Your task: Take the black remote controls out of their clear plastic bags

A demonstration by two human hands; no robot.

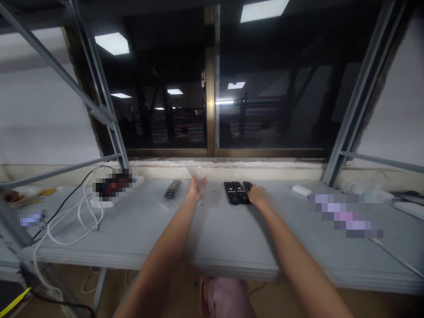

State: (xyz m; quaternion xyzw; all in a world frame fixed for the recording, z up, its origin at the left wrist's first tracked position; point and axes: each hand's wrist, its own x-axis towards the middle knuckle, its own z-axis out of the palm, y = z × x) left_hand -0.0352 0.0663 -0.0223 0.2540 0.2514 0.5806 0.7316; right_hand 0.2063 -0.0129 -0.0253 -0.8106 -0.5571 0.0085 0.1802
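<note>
My left hand is raised slightly above the table with its fingers closed on a clear plastic bag. Below and right of it, more crumpled clear plastic lies on the tabletop. My right hand grips a black remote control, partly covered by the fingers. That remote lies alongside other black remote controls, placed side by side with their buttons up. Left of my left hand rests another dark remote control with clear plastic around its lower end.
The grey table stands against a dark window, between metal posts. White cables and a power strip lie at left. A white adapter and a blurred-out object lie at right.
</note>
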